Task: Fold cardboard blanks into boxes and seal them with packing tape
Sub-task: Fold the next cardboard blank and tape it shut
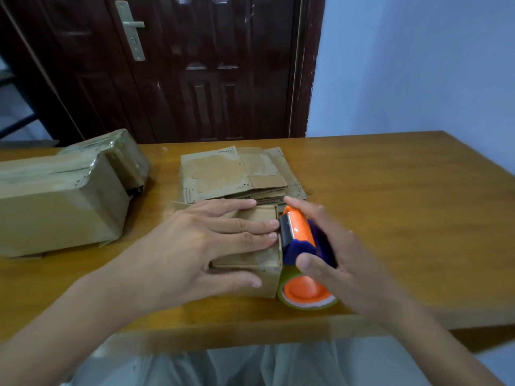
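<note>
A small folded cardboard box (pixel 259 274) stands near the table's front edge. My left hand (pixel 206 246) lies flat on its top with straight fingers, pressing the flaps down. My right hand (pixel 331 254) grips an orange and purple tape dispenser (pixel 301 240) with a roll of clear tape, held against the box's right side at the top edge. Behind the box lies a stack of flat cardboard blanks (pixel 237 174).
Two larger taped boxes (pixel 64 201) lie at the left of the wooden table (pixel 404 204). A dark wooden door (pixel 195 65) and a pale blue wall stand behind the table. My lap shows below the front edge.
</note>
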{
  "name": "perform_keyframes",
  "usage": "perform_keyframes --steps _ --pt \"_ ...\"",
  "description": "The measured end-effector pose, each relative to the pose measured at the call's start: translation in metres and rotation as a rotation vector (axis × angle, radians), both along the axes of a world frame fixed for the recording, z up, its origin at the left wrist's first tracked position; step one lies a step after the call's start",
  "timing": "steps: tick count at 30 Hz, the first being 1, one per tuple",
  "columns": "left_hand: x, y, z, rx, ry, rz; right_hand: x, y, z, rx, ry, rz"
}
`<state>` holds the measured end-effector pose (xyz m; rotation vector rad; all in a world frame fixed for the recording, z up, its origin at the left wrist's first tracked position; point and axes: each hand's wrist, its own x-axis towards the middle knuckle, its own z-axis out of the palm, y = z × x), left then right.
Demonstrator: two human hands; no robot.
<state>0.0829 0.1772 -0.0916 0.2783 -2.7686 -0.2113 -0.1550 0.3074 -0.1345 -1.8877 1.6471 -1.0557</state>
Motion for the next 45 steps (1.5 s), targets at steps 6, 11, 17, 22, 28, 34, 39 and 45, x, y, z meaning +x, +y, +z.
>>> perform_keyframes --steps 6,11,17,22,28,34,39,45 --pt "0.003 -0.009 -0.012 0.025 -0.036 0.043 -0.01 -0.004 -0.01 -0.119 0.238 -0.082" --pt "0.003 -0.015 -0.016 0.045 -0.058 0.042 -0.03 0.008 -0.002 -0.022 0.551 -0.065" --pt "-0.002 -0.014 -0.01 -0.002 0.002 -0.01 -0.026 0.002 0.006 0.036 0.684 -0.019" --pt "0.0 -0.009 0.004 -0.042 0.118 -0.035 -0.021 -0.013 0.047 -0.004 0.755 0.007" --pt "0.004 0.017 -0.029 0.281 0.785 0.14 0.011 -0.034 0.141 -0.082 0.944 0.07" --pt "0.011 0.025 -0.084 0.697 1.002 0.276 0.063 -0.081 0.148 0.045 1.182 0.259" --pt "0.012 0.021 -0.068 0.857 0.948 0.294 0.088 -0.096 0.147 0.01 1.237 0.299" --pt "0.007 0.022 -0.083 0.722 1.088 0.285 0.094 -0.102 0.153 0.07 1.328 0.33"
